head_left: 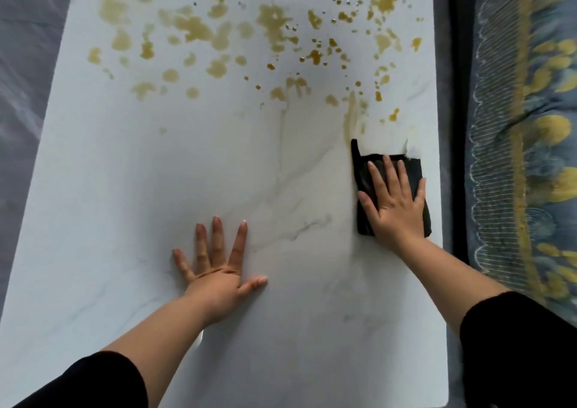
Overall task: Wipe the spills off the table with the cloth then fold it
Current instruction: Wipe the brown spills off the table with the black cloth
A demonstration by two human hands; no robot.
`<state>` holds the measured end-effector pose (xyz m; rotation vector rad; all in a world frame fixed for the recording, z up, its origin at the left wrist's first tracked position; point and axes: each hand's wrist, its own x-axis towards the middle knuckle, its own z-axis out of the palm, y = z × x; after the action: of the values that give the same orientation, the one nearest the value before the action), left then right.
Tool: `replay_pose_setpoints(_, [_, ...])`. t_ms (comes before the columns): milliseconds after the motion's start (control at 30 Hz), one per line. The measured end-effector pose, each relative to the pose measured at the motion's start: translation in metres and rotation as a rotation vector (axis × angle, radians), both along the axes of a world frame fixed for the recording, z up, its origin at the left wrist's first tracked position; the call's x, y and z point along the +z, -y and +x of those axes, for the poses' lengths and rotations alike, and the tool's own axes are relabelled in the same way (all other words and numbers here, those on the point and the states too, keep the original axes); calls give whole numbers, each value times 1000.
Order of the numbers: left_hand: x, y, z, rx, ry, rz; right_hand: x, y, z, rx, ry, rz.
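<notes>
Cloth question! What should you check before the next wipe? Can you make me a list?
1. Right hand flat on the cloth, fingers spread: ok.
2. Left hand flat on the table, on a bare part away from the mess: ok.
3. Whole cloth lying on the table, not over the right edge: ok, but it is close to that edge.
4. Spills gone: not ok. Yellow-brown blotches cover the far half.
5. Path right ahead of the cloth clean: not ok. A yellow streak runs just beyond it.
6. Cloth clean enough to soak up more: cannot tell, it is too dark to show stains.
</notes>
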<state>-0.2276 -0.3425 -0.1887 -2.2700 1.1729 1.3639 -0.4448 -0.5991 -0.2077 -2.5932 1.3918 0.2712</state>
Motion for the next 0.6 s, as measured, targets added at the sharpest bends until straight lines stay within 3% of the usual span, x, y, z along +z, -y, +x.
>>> replay_pose_setpoints(133, [0,1,-1,-5,9,2,2,32,9,18,-29,-4])
replay_pose_setpoints(300, [-2,0,0,-6,17,-12,-6,81,49,-120,16,-20])
replay_pose_setpoints(600, [4,2,1,9,-16,-3,5,-5,4,-138,-14,86])
